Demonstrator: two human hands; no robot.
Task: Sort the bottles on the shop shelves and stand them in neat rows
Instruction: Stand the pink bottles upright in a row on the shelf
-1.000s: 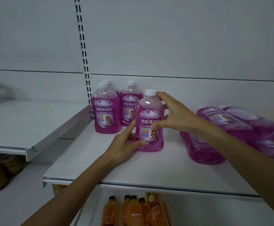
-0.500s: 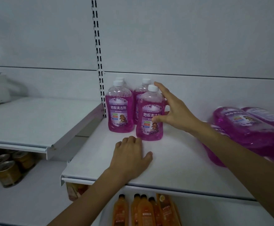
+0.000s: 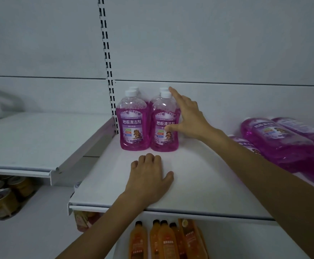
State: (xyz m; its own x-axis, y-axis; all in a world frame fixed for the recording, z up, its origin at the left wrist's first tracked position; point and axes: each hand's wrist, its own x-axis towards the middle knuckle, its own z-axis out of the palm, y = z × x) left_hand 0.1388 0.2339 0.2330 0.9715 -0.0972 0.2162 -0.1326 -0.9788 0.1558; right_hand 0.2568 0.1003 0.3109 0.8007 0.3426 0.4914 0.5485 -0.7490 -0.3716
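Done: four floor cleaner bottles (image 3: 133, 126) have been stood upright in a two-by-two block at the back left corner of the shelf (image 3: 199, 174), labels faced forward.
Left to do: the lying bottles (image 3: 275, 135) at the shelf's right end are not yet stood up; the task is judged about half done at most.
Count, upright: four, the back two shown mostly by their caps.
Count, lying: at least three are made out; more may be cut off by the frame edge.
Right: the right hand (image 3: 189, 118) is spread with fingers straight, thumb laid on the label of the front right bottle (image 3: 163, 131); nothing is gripped.
Left: the left hand (image 3: 148, 176) is laid palm down on the shelf before the block, fingers loosely bent, nothing held.
Below: four orange bottles (image 3: 163, 240) are counted; several cans (image 3: 1, 199) are seen at lower left.
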